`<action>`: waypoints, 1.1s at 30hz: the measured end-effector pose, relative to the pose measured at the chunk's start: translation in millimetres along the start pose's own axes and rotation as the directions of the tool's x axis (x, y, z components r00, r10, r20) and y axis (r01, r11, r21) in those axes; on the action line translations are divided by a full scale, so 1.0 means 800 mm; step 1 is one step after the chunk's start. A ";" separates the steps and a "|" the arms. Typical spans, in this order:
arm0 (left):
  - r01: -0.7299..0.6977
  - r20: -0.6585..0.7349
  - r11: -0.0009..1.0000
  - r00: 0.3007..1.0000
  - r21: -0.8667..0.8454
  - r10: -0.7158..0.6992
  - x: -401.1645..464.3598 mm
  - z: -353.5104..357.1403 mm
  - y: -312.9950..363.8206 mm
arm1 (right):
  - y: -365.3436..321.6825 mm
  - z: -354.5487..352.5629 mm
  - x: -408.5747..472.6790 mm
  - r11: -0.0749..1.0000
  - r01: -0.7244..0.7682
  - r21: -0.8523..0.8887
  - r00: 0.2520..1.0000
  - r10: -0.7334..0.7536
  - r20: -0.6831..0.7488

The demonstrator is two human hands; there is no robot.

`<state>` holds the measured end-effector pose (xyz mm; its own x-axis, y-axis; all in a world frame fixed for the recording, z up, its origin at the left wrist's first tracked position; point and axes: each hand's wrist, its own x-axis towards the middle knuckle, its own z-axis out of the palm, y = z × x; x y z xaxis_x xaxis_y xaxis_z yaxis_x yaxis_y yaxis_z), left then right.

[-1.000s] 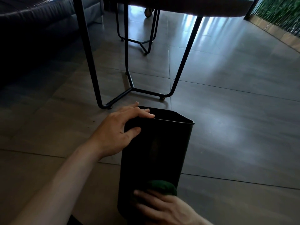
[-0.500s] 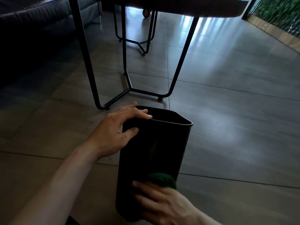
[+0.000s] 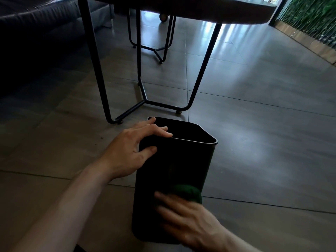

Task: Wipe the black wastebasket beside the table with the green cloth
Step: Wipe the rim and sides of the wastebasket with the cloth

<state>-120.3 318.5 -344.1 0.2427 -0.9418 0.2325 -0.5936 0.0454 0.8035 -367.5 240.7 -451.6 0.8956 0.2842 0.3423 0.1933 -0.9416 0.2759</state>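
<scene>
Wiping underway: right hand (image 3: 189,217) presses green cloth (image 3: 189,192) low on wastebasket (image 3: 174,160); left hand (image 3: 131,151) clasps its rim; upper wall above the cloth likely remains.

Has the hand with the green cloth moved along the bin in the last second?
Barely. The right hand keeps the green cloth pressed low on the black wastebasket, by the same floor joint.

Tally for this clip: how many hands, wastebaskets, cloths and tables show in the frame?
Hands: 2, the left hand and the right hand
Black wastebasket: 1
Green cloth: 1
Tables: 2, the near table and the far table's legs
Total: 6
</scene>
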 end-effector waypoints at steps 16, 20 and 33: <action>0.007 -0.003 1.000 1.000 0.012 -0.007 0.004 0.000 -0.001 | 0.000 -0.002 -0.015 0.990 0.061 -0.128 0.992 -0.046 0.113; 0.007 -0.003 1.000 1.000 0.016 -0.007 0.004 0.000 0.001 | 0.025 -0.027 -0.004 0.999 0.012 -0.031 0.997 -0.010 0.078; -0.003 0.010 1.000 1.000 0.009 0.003 0.002 -0.001 0.000 | 0.011 -0.003 -0.023 0.998 0.068 -0.017 0.995 -0.066 0.077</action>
<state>-119.6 317.1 -343.4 0.2335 -0.9448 0.2297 -0.6014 0.0452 0.7976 -383.1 227.9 -453.3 0.9090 0.3310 0.2532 0.2467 -0.9171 0.3132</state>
